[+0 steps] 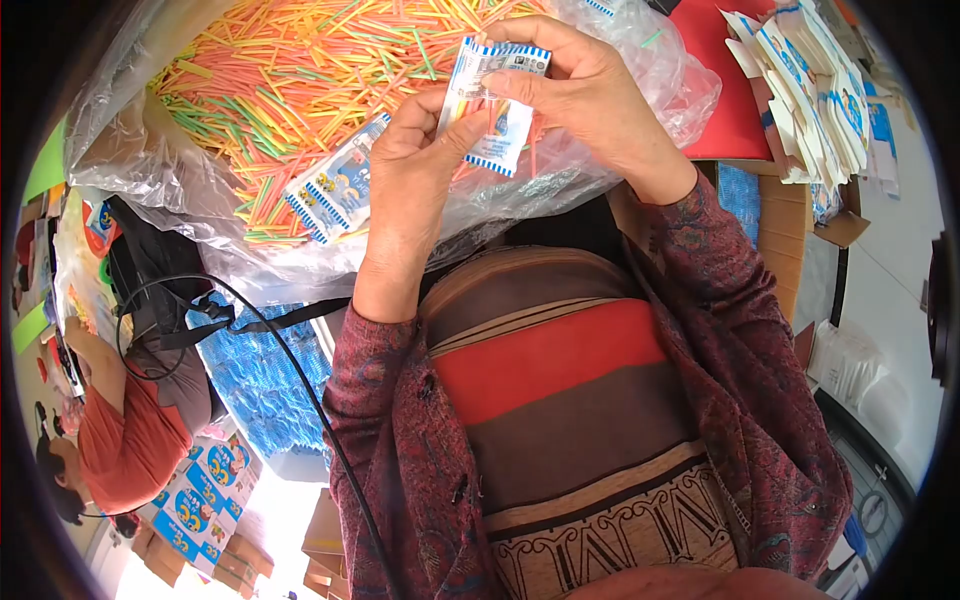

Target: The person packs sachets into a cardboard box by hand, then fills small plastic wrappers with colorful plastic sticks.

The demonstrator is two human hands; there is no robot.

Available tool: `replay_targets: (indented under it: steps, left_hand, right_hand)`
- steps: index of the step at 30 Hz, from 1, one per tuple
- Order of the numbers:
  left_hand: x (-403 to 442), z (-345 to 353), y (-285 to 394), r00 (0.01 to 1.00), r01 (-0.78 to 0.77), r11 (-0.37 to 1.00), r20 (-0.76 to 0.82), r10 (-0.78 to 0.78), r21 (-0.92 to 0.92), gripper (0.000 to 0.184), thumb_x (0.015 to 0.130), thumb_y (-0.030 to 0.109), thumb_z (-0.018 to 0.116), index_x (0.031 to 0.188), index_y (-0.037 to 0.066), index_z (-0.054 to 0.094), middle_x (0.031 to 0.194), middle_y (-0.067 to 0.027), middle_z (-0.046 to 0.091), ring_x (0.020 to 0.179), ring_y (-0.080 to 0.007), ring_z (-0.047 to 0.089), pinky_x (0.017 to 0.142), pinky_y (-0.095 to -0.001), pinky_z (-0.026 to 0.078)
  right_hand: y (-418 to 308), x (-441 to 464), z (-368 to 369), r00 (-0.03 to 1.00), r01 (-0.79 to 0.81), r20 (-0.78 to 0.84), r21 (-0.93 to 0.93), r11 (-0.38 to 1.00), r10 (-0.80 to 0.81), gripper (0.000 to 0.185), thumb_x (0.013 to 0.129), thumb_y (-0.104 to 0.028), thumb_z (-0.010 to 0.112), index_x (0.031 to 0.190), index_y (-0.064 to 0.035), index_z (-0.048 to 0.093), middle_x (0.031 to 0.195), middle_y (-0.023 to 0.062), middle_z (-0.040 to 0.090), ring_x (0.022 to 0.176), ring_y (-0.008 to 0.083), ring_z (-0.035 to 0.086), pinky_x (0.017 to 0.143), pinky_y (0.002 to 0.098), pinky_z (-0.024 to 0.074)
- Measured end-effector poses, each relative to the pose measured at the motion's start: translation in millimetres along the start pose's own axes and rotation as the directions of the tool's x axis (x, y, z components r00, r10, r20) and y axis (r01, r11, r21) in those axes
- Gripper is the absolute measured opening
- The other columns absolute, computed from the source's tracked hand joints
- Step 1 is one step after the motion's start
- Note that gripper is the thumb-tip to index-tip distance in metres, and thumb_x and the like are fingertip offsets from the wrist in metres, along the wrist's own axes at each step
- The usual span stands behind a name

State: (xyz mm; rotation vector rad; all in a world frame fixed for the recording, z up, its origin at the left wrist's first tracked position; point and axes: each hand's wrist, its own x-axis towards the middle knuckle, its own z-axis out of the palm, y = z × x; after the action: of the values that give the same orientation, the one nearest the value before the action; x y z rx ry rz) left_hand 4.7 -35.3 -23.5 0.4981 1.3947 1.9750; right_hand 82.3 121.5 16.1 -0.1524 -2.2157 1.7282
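Both hands hold one small white sachet (515,140) with blue-striped ends, above a heap of thin colored sticks (330,60). My left hand (415,165) is closed, its thumb pressed on the sachet's lower left side. The thumb and fingers of my right hand (580,95) pinch its upper part. Orange-yellow color shows on the sachet's middle, but I cannot tell if it is print or contents. More blue-and-white sachets (335,190) lie on the sticks beside my left hand, partly hidden by it.
A clear plastic bag (125,170) surrounds the sticks. Stacked printed white-and-blue cartons (800,85) stand at upper right by a red surface (705,95). Blue packaging (265,375) sits at left, with a black cable (300,365) crossing. Another person in an orange-red top (130,440) works at far left.
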Motion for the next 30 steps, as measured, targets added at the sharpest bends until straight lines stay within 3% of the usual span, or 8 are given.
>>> replay_targets:
  steps: [3, 8, 12, 16, 22, 26, 29, 30]
  left_hand:
    - [-1, -1, 1, 0.999, -0.052, 0.991, 0.015, 0.050, 0.126, 0.013, 0.088, 0.002, 0.065, 0.101, -0.001, 0.061, 0.091, -0.0030, 0.066, 0.079, -0.0044, 0.058, 0.070, -0.0200, 0.049]
    - [-4, 3, 9, 0.999, 0.013, 0.965, 0.039, -0.024, 0.261, 0.009, 0.091, 0.004, 0.064, 0.098, 0.000, 0.062, 0.086, -0.0001, 0.065, 0.077, -0.0034, 0.057, 0.068, -0.0193, 0.048]
    - [-2, 0, 7, 0.997, -0.029, 0.962, 0.080, 0.008, 0.272, 0.009, 0.092, 0.005, 0.061, 0.100, 0.000, 0.062, 0.087, 0.0013, 0.064, 0.078, -0.0036, 0.056, 0.070, -0.0197, 0.047]
    - [-1, 4, 8, 0.996, -0.089, 0.944, 0.056, 0.075, 0.316, 0.011, 0.093, 0.005, 0.061, 0.103, 0.000, 0.062, 0.090, 0.0005, 0.064, 0.081, -0.0054, 0.057, 0.075, -0.0212, 0.048]
    - [-15, -9, 35, 0.958, -0.163, 0.908, -0.157, 0.239, 0.386, 0.011, 0.091, 0.003, 0.062, 0.102, 0.002, 0.064, 0.094, -0.0016, 0.064, 0.086, -0.0086, 0.057, 0.079, -0.0232, 0.047]
    - [-21, -51, 24, 0.922, -0.212, 0.790, -0.150, 0.356, 0.575, 0.009, 0.089, 0.002, 0.064, 0.098, 0.002, 0.066, 0.092, -0.0036, 0.065, 0.087, -0.0111, 0.058, 0.078, -0.0239, 0.047]
    - [-32, -67, 21, 0.905, -0.224, 0.531, -0.028, 0.425, 0.817, 0.012, 0.085, 0.001, 0.067, 0.096, 0.003, 0.067, 0.090, -0.0069, 0.066, 0.085, -0.0177, 0.060, 0.077, -0.0288, 0.047]
    - [-37, -71, 22, 0.908, -0.190, 0.525, -0.055, 0.414, 0.830, 0.012, 0.085, 0.001, 0.067, 0.096, 0.003, 0.067, 0.090, -0.0069, 0.066, 0.085, -0.0177, 0.060, 0.077, -0.0288, 0.047]
  right_hand:
    - [-7, -6, 2, 0.999, -0.007, -0.034, -0.017, 1.000, 0.006, 0.033, 0.089, -0.013, 0.066, 0.121, -0.0080, 0.060, 0.109, -0.0009, 0.063, 0.080, 0.0049, 0.059, 0.065, 0.0193, 0.0481]
    - [3, -10, -7, 0.995, -0.076, 0.045, -0.244, 0.967, 0.090, 0.032, 0.087, -0.014, 0.069, 0.117, -0.0062, 0.061, 0.102, -0.0004, 0.064, 0.079, 0.0039, 0.058, 0.067, 0.0195, 0.0481]
    - [0, -8, -13, 0.997, 0.016, 0.072, 0.014, 1.000, -0.017, 0.031, 0.086, -0.013, 0.069, 0.115, -0.0050, 0.062, 0.096, 0.0005, 0.064, 0.083, 0.0039, 0.058, 0.071, 0.0213, 0.0489]
    - [5, -9, -23, 0.997, 0.007, 0.078, -0.215, 0.977, 0.010, 0.030, 0.087, -0.010, 0.069, 0.115, -0.0032, 0.061, 0.095, 0.0018, 0.065, 0.086, 0.0055, 0.059, 0.076, 0.0226, 0.0496]
    - [0, 29, -97, 0.979, -0.097, -0.182, -0.041, 0.994, 0.088, 0.025, 0.088, -0.008, 0.066, 0.113, -0.0020, 0.062, 0.100, 0.0045, 0.067, 0.091, 0.0095, 0.061, 0.082, 0.0262, 0.0501]
    - [25, 61, -138, 0.968, -0.049, -0.250, -0.323, 0.945, -0.035, 0.027, 0.085, -0.007, 0.067, 0.110, -0.0007, 0.063, 0.100, 0.0074, 0.065, 0.100, 0.0184, 0.060, 0.084, 0.0297, 0.0477]
    - [54, 74, -144, 0.973, 0.032, -0.173, -0.558, 0.829, -0.154, 0.028, 0.081, -0.009, 0.070, 0.107, -0.0024, 0.064, 0.098, 0.0098, 0.066, 0.099, 0.0234, 0.061, 0.085, 0.0341, 0.0473]
    - [64, 75, -146, 0.934, 0.083, -0.157, -0.779, 0.622, -0.321, 0.032, 0.078, -0.010, 0.071, 0.109, -0.0043, 0.064, 0.101, 0.0109, 0.065, 0.100, 0.0278, 0.060, 0.087, 0.0379, 0.0459]
